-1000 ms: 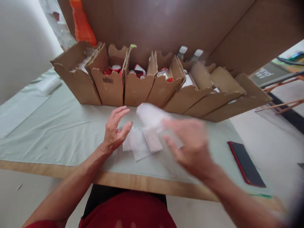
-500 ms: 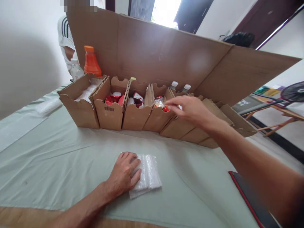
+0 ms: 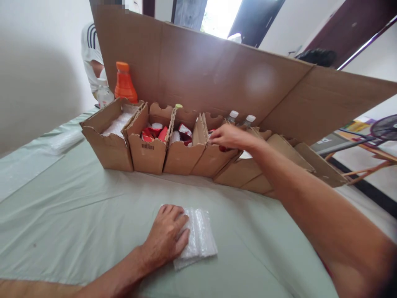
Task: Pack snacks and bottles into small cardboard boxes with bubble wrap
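Observation:
On the cloth, a folded piece of clear bubble wrap lies under the curled fingers of my left hand, which grips its left side. My right hand reaches over the front edge of a cardboard box in the middle of the row. Its fingers are bent and drawn together at the box's opening; whatever they hold is hidden. Something red shows just beneath that hand. To the left, one box holds red-and-white packets, and another box has red packets and a white cap.
The leftmost box contains bubble wrap. Behind the row stand an orange bottle, a clear bottle and two white-capped bottles. A tall cardboard panel backs the row. A person's sleeve shows behind, and a fan at right.
My right hand has moved slightly left and lower into the middle box's opening. My left hand stays on the bubble wrap. The whole view has shifted a little.

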The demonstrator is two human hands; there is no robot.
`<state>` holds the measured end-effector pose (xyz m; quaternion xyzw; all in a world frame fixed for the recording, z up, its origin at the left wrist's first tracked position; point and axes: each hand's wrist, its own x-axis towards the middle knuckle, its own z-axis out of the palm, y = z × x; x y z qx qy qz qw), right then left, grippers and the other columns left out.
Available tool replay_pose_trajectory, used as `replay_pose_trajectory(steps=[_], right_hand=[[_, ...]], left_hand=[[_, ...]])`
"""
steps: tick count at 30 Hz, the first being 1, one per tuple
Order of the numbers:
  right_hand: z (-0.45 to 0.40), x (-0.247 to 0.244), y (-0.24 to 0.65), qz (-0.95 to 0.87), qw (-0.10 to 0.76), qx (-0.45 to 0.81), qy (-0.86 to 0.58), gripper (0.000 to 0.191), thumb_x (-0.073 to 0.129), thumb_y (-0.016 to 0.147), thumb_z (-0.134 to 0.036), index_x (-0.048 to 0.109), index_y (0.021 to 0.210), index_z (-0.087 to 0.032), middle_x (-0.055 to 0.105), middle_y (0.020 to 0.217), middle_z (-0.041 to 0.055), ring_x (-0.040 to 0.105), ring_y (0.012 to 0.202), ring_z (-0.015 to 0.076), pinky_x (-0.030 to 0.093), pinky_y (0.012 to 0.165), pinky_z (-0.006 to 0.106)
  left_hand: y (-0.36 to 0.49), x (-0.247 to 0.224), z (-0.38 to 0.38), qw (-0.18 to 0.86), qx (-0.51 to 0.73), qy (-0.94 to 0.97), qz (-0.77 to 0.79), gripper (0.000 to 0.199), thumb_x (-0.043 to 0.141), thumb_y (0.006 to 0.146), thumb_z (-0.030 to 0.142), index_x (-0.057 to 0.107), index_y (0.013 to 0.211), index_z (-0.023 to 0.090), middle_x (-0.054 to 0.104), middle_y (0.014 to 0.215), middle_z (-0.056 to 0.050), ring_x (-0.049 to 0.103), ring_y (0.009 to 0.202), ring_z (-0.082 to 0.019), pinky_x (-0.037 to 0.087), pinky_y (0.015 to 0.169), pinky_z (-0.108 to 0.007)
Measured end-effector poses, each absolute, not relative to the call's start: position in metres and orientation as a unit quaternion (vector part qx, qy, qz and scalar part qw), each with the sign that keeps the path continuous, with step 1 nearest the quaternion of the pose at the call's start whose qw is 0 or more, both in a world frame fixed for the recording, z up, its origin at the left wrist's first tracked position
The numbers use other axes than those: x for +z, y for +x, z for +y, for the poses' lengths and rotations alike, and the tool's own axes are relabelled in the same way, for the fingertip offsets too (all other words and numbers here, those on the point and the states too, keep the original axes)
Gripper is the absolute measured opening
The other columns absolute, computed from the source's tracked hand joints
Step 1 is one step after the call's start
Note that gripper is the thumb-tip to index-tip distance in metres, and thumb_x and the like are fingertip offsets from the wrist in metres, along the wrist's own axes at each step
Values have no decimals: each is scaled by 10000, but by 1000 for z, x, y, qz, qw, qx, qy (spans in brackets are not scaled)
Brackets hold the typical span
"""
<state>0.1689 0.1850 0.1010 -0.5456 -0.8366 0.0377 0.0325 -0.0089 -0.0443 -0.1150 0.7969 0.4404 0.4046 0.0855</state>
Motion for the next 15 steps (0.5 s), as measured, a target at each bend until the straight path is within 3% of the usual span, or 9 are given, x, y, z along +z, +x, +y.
replay_pose_trajectory(steps=[2,3,4,6,11,15], right_hand=[[153,120,187,-818,90,27,-568,157,606,910,-145,758,870,-155,728,802,65,673,738,214,507,659,306],[133,126,195,-806,167,4,-568,171,598,928,-167,768,925,-180,739,873,75,680,793,226,512,692,321],[111,128,203,-787,245,-28,-566,184,596,954,-233,776,989,-228,744,941,76,685,836,244,515,712,344],[66,120,214,-775,312,-54,-547,216,598,991,-376,759,1117,-306,739,1045,70,688,916,278,514,744,386],[-28,46,218,-861,307,-104,-393,68,663,974,-251,720,1007,-232,771,950,53,712,864,267,492,833,450],[-59,-19,216,-850,296,-127,-416,122,600,972,-177,698,1030,-218,767,928,56,689,800,239,461,841,442]], left_hand=[[-14,-113,-44,81,438,781,438,186,603,858,229,707,1012,213,719,1088,-121,679,945,-290,594,809,-474],[-18,-112,-44,86,448,772,443,209,604,878,257,705,1054,209,704,1162,-140,677,1019,-302,592,859,-488],[-22,-111,-43,98,452,763,452,242,595,904,273,693,1112,199,673,1248,-157,657,1115,-312,574,934,-507],[-32,-108,-40,118,464,739,474,291,568,957,284,651,1220,192,601,1371,-160,594,1260,-301,507,1067,-526],[-47,-96,-35,76,535,688,484,325,588,962,276,614,1284,247,574,1394,-97,569,1304,-258,459,1126,-517],[-43,-94,-41,59,532,710,457,375,589,943,266,596,1318,270,527,1462,-97,548,1331,-279,473,1109,-519]])
